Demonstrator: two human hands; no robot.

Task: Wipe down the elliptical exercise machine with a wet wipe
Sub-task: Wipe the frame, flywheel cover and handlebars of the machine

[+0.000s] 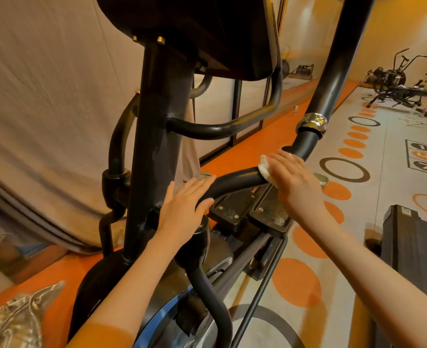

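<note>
Nearest the camera, at 7 o'clock in the head view, a crumpled shiny wrapper [16,320] lies on the orange floor strip [56,272] beside the base of the elliptical machine [154,136]. Both forearms reach up from the bottom edge toward the black frame. The left hand [182,204] lies flat at the centre, fingers straight and together, resting on the curved black bar [235,180] where it meets the upright post; it grips nothing. At about 2 o'clock from it, the right hand [295,179] presses the white wet wipe [265,169] against the same bar, just below the bend that rises to the chrome collar [311,123]; the fingers lie nearly straight over the wipe, which shows only as a bunched white edge at the fingertips (whether the thumb curls under it cannot be told). Below the hands sit 2 dark foot pedals [252,209], side by side. At 3 o'clock a black box-like unit [413,237] stands on the grey floor with its orange dots and rings. Farther off, at 1 o'clock, an exercise bike [396,81] stands near the wall, and a beige curtain [44,96] fills the left side from 9 to 11 o'clock.
</note>
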